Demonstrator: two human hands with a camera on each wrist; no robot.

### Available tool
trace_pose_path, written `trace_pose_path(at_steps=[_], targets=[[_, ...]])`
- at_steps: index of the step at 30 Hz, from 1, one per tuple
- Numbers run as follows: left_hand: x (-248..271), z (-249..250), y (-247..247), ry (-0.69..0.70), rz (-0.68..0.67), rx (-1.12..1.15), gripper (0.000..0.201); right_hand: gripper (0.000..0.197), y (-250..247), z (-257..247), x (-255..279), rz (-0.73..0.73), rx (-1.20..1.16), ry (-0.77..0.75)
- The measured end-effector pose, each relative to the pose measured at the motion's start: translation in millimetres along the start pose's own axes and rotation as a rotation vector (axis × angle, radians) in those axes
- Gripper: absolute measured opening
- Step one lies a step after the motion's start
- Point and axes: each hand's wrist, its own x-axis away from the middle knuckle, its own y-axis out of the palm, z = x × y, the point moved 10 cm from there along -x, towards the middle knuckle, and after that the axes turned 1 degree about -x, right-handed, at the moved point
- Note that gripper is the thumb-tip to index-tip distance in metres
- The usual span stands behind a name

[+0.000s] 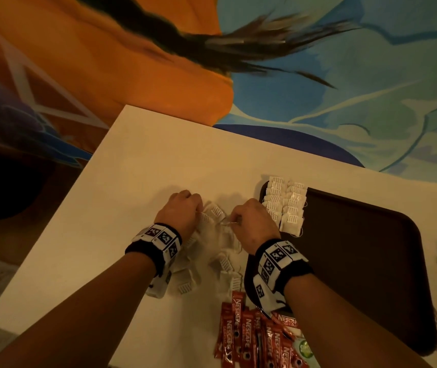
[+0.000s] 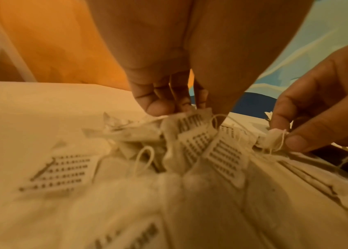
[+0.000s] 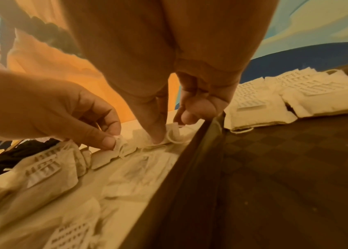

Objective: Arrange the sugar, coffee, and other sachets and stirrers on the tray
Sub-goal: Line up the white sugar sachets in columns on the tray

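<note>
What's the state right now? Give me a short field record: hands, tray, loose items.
left hand: pinches a tea bag at the top of the loose tea bag pile
right hand: pinches a tea bag with its string from the same pile
tray: dark, on the white table; two neat rows of tea bags at its far left corner
coffee sticks: red, heaped on the table, off the tray

I see matt paper tea bags (image 1: 213,243) with string, glossy red foil coffee sticks (image 1: 249,338), a dark textured plastic tray (image 1: 366,261), and a smooth matt table (image 1: 143,166).
</note>
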Motion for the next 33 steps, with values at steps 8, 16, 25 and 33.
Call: trace_pose_path(at_steps=[8, 16, 25, 33], targets=[[11.8, 4.0, -20.2, 0.056, 0.026, 0.144, 0.007, 0.01, -26.4, 13.4, 19.5, 0.047, -0.355, 0.071], [30.4, 48.1, -52.3, 0.084, 0.056, 0.36, 0.008, 0.018, -76.6, 48.1, 57.2, 0.167, -0.508, 0.109], [41.2, 121.7, 6.5, 0.198, -0.066, 0.36, 0.009, 0.02, -104.3, 106.7, 110.6, 0.063, -0.3, 0.193], [42.0, 146.2, 54.4, 0.191, -0.209, 0.223, 0.006, 0.006, -85.6, 146.9, 128.8, -0.08, -0.136, 0.229]])
